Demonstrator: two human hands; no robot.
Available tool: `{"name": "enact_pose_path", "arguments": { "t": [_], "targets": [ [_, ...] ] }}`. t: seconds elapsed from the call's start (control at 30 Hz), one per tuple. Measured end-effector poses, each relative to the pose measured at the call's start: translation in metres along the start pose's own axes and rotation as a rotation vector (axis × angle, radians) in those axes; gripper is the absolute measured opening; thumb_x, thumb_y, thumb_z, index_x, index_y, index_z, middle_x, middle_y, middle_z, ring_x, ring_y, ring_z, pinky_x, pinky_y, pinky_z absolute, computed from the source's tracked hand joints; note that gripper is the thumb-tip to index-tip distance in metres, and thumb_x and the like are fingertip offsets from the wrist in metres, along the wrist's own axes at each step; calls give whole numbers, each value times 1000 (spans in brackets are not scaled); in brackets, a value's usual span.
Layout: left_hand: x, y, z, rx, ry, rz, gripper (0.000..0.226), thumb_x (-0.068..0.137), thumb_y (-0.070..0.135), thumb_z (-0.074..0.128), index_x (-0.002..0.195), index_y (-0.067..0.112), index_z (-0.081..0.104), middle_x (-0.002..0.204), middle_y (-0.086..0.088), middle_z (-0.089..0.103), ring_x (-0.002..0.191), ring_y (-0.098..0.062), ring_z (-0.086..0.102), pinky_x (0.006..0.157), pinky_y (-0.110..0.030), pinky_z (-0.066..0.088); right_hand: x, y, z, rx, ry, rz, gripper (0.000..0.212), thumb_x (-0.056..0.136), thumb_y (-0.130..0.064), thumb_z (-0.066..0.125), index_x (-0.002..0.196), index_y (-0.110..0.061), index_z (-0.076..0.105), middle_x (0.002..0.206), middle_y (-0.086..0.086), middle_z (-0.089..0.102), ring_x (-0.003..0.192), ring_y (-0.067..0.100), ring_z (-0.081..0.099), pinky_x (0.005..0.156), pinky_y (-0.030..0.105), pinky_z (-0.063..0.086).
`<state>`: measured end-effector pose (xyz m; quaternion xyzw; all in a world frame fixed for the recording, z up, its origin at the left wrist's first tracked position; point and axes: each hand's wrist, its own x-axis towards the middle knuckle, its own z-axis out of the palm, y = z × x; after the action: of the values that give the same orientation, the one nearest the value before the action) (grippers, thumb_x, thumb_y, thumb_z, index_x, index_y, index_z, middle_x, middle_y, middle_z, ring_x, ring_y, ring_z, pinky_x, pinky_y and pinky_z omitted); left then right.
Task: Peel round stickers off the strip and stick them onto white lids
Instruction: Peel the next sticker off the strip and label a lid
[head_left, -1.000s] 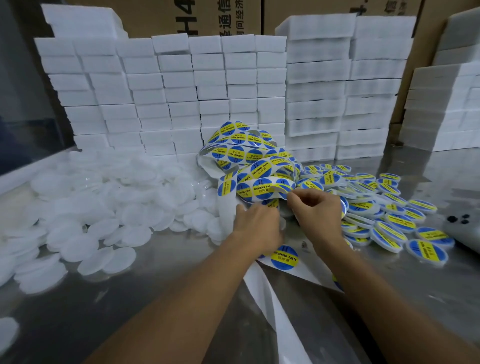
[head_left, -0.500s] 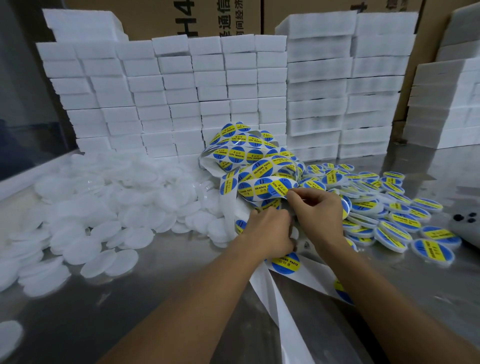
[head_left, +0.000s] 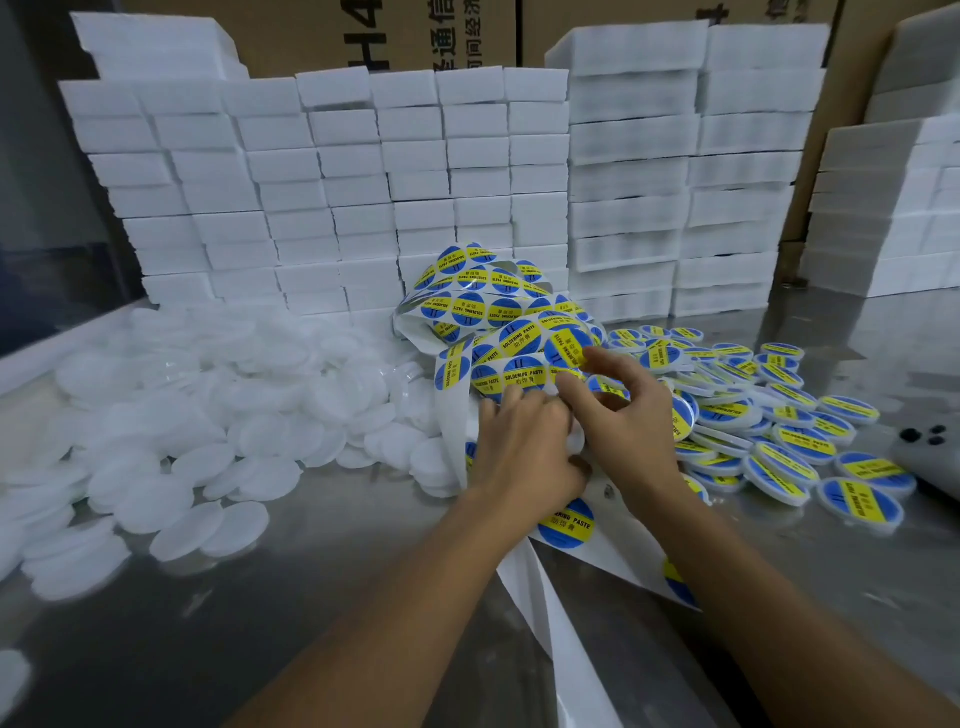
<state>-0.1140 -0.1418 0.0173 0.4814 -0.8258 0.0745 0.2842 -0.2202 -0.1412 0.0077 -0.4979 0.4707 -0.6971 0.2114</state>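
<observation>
A: Where are we w/ the blue-and-yellow round stickers (head_left: 523, 372) on the curled white backing strip (head_left: 571, 670)?
B: Strip's bunched mid-table, tail trailing toward us. We've got plenty of stickers left on it, loops of them piled up behind our hands.

A: Hands?
B: Our right hand (head_left: 626, 415) is at the strip's front loop, thumb and forefinger close together on a sticker's edge, other fingers spread loose. Looks like a peel starting, but we can't tell if it's lifted yet. Our left hand (head_left: 524, 457) sits curled over the strip just beside it, prob. pinning it down; what's under the fingers we can't tell.

A: Done so far?
B: The heap of stickered white round lids (head_left: 789, 447) on our right, a fair few dozen approx.

A: Left?
B: Lots. The pile of bare white plastic lids (head_left: 208, 415) on our left is clearly bigger than the done heap. We'd judge we're under halfway, maybe well under.

A: Around that?
B: Shiny metal tabletop (head_left: 311, 623), stacked white foam blocks (head_left: 337, 171) at the back, brown cardboard cartons (head_left: 322, 36) behind those.
</observation>
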Motion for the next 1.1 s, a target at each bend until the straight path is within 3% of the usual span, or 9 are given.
{"name": "enact_pose_path", "arguments": {
  "t": [0.2, 0.33, 0.47, 0.57, 0.7, 0.77, 0.83, 0.97, 1.1],
  "targets": [
    [-21, -25, -15, -46, 311, 37, 27, 67, 20, 75, 86, 13, 57, 91, -3, 64, 90, -27, 53, 74, -36, 43, -6, -12, 9, 133, -113, 35, 36, 86, -12, 72, 119, -23, 63, 116, -7, 64, 96, -7, 65, 72, 12, 51],
    [-36, -38, -18, -100, 399, 51, 28, 66, 17, 78, 80, 10, 55, 95, -5, 65, 95, -26, 54, 71, -32, 49, -16, -15, 16, 133, -227, 45, 49, 82, -2, 73, 123, -26, 60, 119, -12, 60, 85, 5, 72, 61, 14, 53],
    [-45, -50, -18, -183, 407, 16, 28, 70, 18, 79, 82, 11, 55, 109, -2, 64, 109, -21, 52, 79, -18, 41, -20, -15, 21, 175, -258, 79, 48, 83, 5, 71, 121, -22, 60, 124, -15, 61, 77, 14, 74, 63, 24, 59],
    [-47, -53, -20, -276, 414, 17, 30, 69, 16, 81, 86, 10, 56, 108, -1, 63, 108, -20, 54, 82, -13, 39, -21, -14, 22, 199, -268, 75, 46, 83, 4, 72, 120, -22, 61, 122, -12, 63, 67, 12, 72, 56, 19, 53],
    [-48, -51, -25, -779, 380, -242, 43, 70, 11, 83, 104, 21, 57, 111, 6, 59, 95, -8, 64, 70, -17, 55, -22, -16, 21, 182, -261, 48, 44, 85, 4, 70, 112, -30, 63, 110, -27, 67, 68, 11, 73, 56, 27, 59],
    [-48, -54, -30, -1157, 326, -504, 38, 77, 7, 78, 105, 24, 60, 99, 4, 70, 83, -11, 72, 68, -22, 58, -21, -16, 20, 159, -258, 38, 44, 86, 2, 70, 112, -33, 62, 104, -35, 66, 71, 14, 74, 60, 39, 60],
    [-48, -60, -32, -1393, 268, -638, 28, 83, 2, 72, 104, 18, 63, 87, -5, 76, 79, -21, 74, 67, -26, 59, -21, -16, 21, 153, -262, 18, 43, 86, 1, 70, 112, -33, 63, 103, -35, 67, 73, 14, 74, 60, 35, 62],
    [-49, -65, -37, -1597, 210, -726, 18, 84, -3, 68, 99, 7, 67, 89, -13, 76, 80, -28, 74, 65, -27, 59, -26, -15, 24, 135, -256, -16, 33, 88, -5, 71, 111, -28, 64, 86, -23, 73, 74, 13, 73, 63, 22, 59],
    [-49, -70, -38, -1705, 264, -769, 13, 82, -6, 68, 93, 2, 66, 83, -14, 75, 75, -25, 74, 63, -27, 59, -20, -14, 23, 180, -94, 8, 23, 89, -18, 72, 111, -23, 67, 88, -15, 72, 79, 4, 71, 64, 18, 56]
  ]
}}
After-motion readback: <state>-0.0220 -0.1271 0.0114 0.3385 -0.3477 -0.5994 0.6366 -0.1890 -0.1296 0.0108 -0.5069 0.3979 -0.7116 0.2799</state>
